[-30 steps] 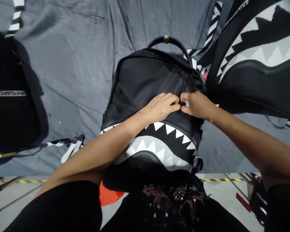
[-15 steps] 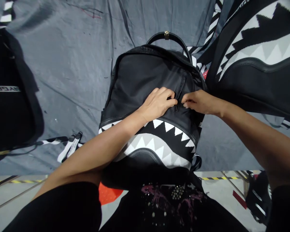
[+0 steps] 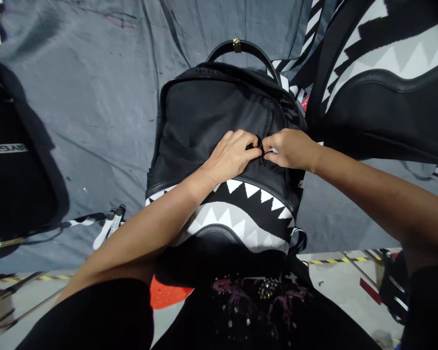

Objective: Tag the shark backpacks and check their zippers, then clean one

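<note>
A black backpack (image 3: 204, 107) with a white and grey shark-teeth pattern lies before me, its looped top handle (image 3: 236, 45) bearing a gold ring. On its front panel, a short slanted zipper (image 3: 269, 119) runs down toward my fingers. My left hand (image 3: 233, 151) rests on the panel and pinches the black fabric at the zipper's lower end. Just right of it, nearly touching, my right hand (image 3: 286, 148) is closed in a pinch; a small pale bit shows between its fingertips, too small to name.
Another shark-teeth backpack (image 3: 397, 107) lies at the right, and a black bag (image 3: 18, 170) at the left. Black-and-white straps (image 3: 111, 226) lie on the grey cloth (image 3: 105, 97). Below the table edge, a red item (image 3: 168, 294) and black bags (image 3: 396, 287) are on the floor.
My right hand has moved left, closer to my left hand, and its fingers have closed. The view has shifted slightly, while my left hand keeps its place on the backpack.
</note>
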A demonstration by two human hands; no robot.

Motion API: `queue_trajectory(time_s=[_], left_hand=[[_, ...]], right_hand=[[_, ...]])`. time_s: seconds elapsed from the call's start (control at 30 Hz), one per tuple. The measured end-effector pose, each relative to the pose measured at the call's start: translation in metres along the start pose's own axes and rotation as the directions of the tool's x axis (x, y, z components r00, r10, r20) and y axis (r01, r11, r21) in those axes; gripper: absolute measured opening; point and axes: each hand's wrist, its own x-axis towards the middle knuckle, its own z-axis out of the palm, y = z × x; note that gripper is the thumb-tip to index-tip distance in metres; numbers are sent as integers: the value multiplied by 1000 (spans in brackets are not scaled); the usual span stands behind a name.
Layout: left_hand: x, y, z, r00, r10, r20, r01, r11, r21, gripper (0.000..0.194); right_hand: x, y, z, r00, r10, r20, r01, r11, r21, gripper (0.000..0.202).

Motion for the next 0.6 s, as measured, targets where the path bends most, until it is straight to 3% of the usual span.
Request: queue_trajectory(time_s=[0.1, 0.17, 0.33, 0.6], left_hand=[[-2, 4, -2, 992, 121, 25, -122, 990, 64, 29], [-4, 9, -8, 987, 135, 85, -143, 986, 91, 28], [-15, 25, -22, 970, 42, 241, -70, 992, 109, 34], [-26, 38, -14, 965, -108, 239, 68, 983, 173, 42]], right_hand=[[-4, -2, 3, 1000, -19, -23, 19, 1000, 4, 23], [-5, -3, 6, 999, -14, -35, 15, 1000, 19, 24], [-4, -2, 11, 999, 33, -32, -31, 999, 42, 23], [0, -6, 7, 999, 22, -46, -30, 980, -195, 25]])
